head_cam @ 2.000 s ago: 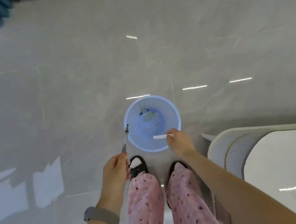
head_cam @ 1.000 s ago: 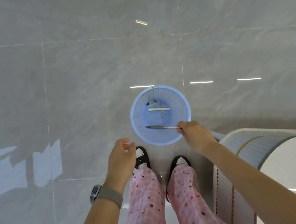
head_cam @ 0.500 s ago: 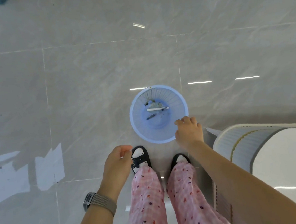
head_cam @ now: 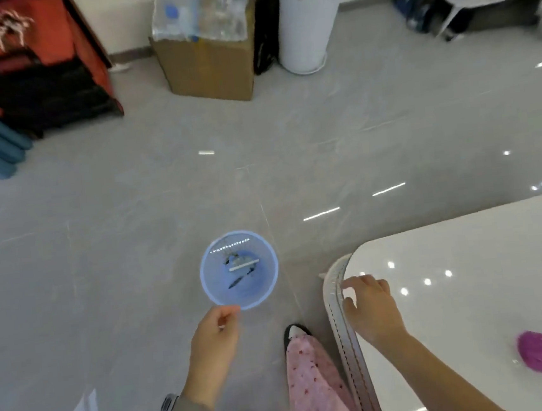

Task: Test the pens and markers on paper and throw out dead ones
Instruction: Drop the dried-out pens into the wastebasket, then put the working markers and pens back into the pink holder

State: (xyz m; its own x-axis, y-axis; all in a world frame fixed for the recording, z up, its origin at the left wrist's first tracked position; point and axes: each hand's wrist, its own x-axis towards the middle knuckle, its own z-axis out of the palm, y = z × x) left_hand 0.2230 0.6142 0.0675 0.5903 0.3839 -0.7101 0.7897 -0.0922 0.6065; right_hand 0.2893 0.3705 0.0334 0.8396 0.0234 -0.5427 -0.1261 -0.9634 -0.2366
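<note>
Blue bin (head_cam: 209,289) holds two pens (head_cam: 241,273); hands empty.

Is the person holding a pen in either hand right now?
No, the left hand hangs with nothing in it, the right hand rests on the table edge, and two pens lie in the bin.

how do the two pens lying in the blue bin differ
The white pen is pale and lies nearly level across the blue bin; the dark pen is black or dark grey and lies on a slant. The white pen sits farther from the person, the dark pen nearer. The white one stands out sharply against the blue, the dark one less so. Both are slim sticks resting on the bin's bottom, and neither hand touches them.
</note>
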